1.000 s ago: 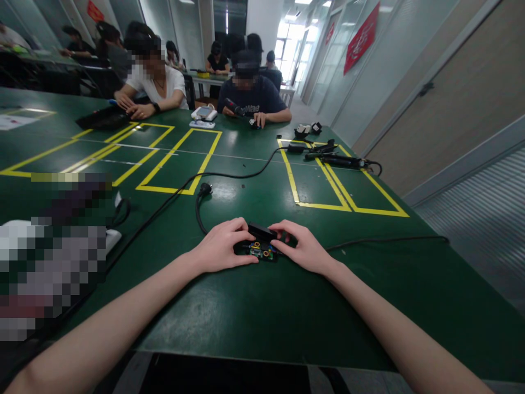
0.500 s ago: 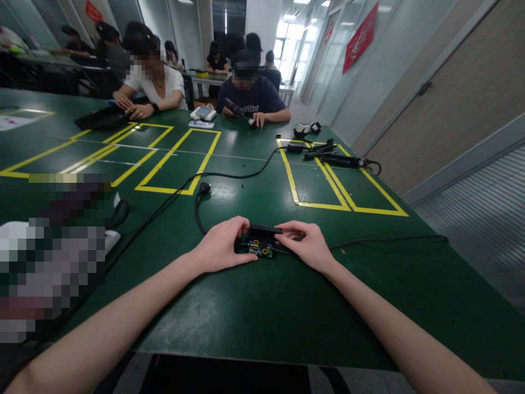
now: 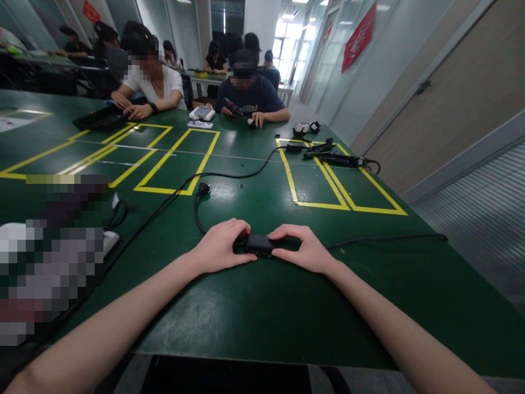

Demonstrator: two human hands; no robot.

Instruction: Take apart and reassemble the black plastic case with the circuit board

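Observation:
A small black plastic case sits on the green table between my hands. Its lid lies over the circuit board, and a little of the board's edge shows at the lower front; whether the lid is seated cannot be told. Thumb and fingers of my left hand close around the case's left end. My right hand pinches the lid at its right end. From the left side a black cord runs to a two-pin plug. Another black cord leads off to the right.
Yellow tape outlines mark the green table. A long black cable crosses it to a black corded tool at the back right. Blurred-out items lie at left. Two people work across the table, one over a black tray.
The black lid has come down from its raised, tilted position over the circuit board and now covers it. My right hand has shifted with it; the left stays nearly still.

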